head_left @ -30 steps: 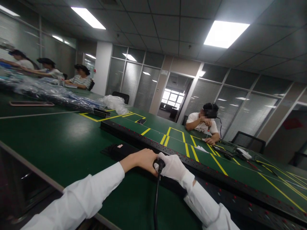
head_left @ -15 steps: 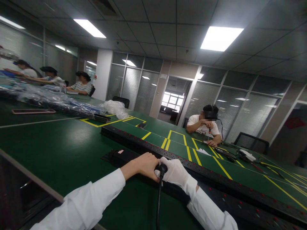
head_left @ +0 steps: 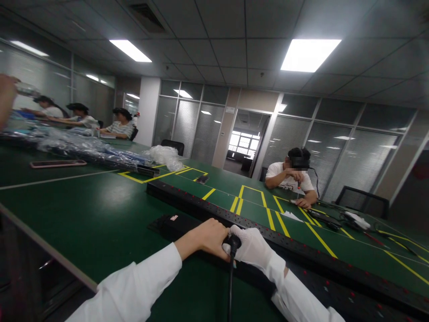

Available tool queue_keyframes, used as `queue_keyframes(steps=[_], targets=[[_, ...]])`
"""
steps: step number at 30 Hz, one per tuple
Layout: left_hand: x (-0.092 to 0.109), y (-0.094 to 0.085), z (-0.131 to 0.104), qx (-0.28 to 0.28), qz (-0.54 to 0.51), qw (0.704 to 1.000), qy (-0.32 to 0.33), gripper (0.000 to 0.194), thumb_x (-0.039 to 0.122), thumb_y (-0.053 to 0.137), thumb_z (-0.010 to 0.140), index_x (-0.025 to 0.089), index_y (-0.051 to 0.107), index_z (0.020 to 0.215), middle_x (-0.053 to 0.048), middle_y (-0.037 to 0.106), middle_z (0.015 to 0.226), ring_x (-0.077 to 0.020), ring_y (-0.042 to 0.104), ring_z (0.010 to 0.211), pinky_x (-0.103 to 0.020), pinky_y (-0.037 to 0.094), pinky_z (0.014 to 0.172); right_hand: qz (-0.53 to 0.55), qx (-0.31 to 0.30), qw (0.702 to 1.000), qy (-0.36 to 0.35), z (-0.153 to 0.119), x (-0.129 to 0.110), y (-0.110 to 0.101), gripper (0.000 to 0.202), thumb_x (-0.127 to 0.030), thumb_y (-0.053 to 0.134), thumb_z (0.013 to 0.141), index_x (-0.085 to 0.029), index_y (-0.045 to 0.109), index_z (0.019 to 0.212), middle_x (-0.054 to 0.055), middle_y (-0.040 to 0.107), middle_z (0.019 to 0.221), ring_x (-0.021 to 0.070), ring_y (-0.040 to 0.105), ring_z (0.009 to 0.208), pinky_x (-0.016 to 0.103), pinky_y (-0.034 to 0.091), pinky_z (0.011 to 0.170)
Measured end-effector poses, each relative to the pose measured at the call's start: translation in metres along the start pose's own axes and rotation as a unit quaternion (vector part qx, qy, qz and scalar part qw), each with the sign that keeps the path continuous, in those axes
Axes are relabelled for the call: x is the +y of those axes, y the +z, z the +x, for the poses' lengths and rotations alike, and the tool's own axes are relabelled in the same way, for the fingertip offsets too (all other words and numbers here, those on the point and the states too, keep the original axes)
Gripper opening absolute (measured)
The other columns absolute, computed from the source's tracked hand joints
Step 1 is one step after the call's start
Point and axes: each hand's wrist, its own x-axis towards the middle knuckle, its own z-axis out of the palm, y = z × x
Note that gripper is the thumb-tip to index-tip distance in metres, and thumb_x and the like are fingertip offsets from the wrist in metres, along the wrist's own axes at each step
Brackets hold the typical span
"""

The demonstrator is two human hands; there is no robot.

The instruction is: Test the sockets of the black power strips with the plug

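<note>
Both your arms come in from the bottom edge in white sleeves and meet low in the middle of the green worktop [head_left: 100, 210]. Your bare left hand [head_left: 209, 237] lies palm down with the fingers curled over the near end of a long black metal strip [head_left: 214, 209] studded with small red buttons, so it's pressing or gripping that end, thumb side toward the other hand. Your white-gloved right hand [head_left: 251, 246] is closed round the black rounded plug [head_left: 233, 242] of a black power cable [head_left: 230, 286], which drops straight toward you off the bottom of the frame. The two hands are touching, knuckles together, right over the plug, and I can't tell if the plug is seated in the strip or just held against it. The strip itself runs off diagonally to the right across the worktop, with a second one like it lying just beyond. Further out there's yellow tape marking, a pink flat phone [head_left: 57, 163] on the left, crinkled clear plastic bags [head_left: 164, 156], and a person in a white T-shirt [head_left: 291, 176] sitting across from you, more people far left.
</note>
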Motion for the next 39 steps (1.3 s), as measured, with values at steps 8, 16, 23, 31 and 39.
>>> queue_keyframes(steps=[8, 16, 23, 31, 39], targets=[[-0.0034, 0.0039, -0.0005, 0.004, 0.000, 1.000, 0.013, 0.065, 0.074, 0.042, 0.059, 0.015, 0.059, 0.080, -0.011, 0.065, 0.074, -0.0271, 0.061, 0.065, -0.034, 0.043, 0.059, 0.011, -0.007, 1.000, 0.003, 0.0006, 0.0014, 0.0038, 0.023, -0.042, 0.047, 0.074, -0.022, 0.054, 0.082, -0.001, 0.062, 0.064, 0.0117, 0.058, 0.059, 0.019, 0.036, 0.055], [-0.0025, 0.0011, 0.0003, 0.006, 0.000, 1.000, 0.012, 0.068, 0.077, 0.038, 0.058, 0.015, 0.059, 0.076, -0.011, 0.065, 0.072, -0.0266, 0.061, 0.063, -0.033, 0.043, 0.056, 0.016, -0.007, 1.000, 0.006, 0.0015, -0.0011, -0.0001, 0.022, -0.041, 0.047, 0.073, -0.022, 0.054, 0.081, -0.001, 0.061, 0.064, 0.0110, 0.057, 0.058, 0.018, 0.035, 0.054], [-0.0027, 0.0031, 0.0008, 0.011, 0.010, 1.000, -0.001, 0.066, 0.075, 0.042, 0.057, 0.017, 0.058, 0.084, -0.009, 0.066, 0.075, -0.0256, 0.062, 0.067, -0.032, 0.043, 0.059, 0.021, 0.001, 1.000, -0.002, 0.0027, 0.0029, 0.0079, 0.018, -0.037, 0.045, 0.074, -0.020, 0.052, 0.077, 0.000, 0.061, 0.063, 0.0105, 0.055, 0.056, 0.018, 0.033, 0.051], [-0.0022, 0.0021, 0.0015, 0.015, 0.009, 1.000, 0.003, 0.065, 0.075, 0.042, 0.056, 0.017, 0.057, 0.082, -0.009, 0.066, 0.075, -0.0262, 0.061, 0.066, -0.033, 0.043, 0.059, 0.024, 0.001, 1.000, -0.002, 0.0031, 0.0049, 0.0077, 0.017, -0.037, 0.046, 0.074, -0.021, 0.051, 0.076, 0.000, 0.059, 0.062, 0.0109, 0.055, 0.056, 0.019, 0.033, 0.052], [-0.0008, 0.0013, 0.0004, 0.009, -0.004, 1.000, -0.002, 0.064, 0.075, 0.043, 0.057, 0.018, 0.057, 0.083, -0.008, 0.066, 0.077, -0.0267, 0.062, 0.068, -0.032, 0.042, 0.059, 0.027, 0.000, 1.000, -0.004, 0.0017, 0.0066, 0.0073, 0.019, -0.039, 0.047, 0.073, -0.022, 0.051, 0.080, -0.001, 0.060, 0.064, 0.0106, 0.055, 0.057, 0.018, 0.034, 0.053]])
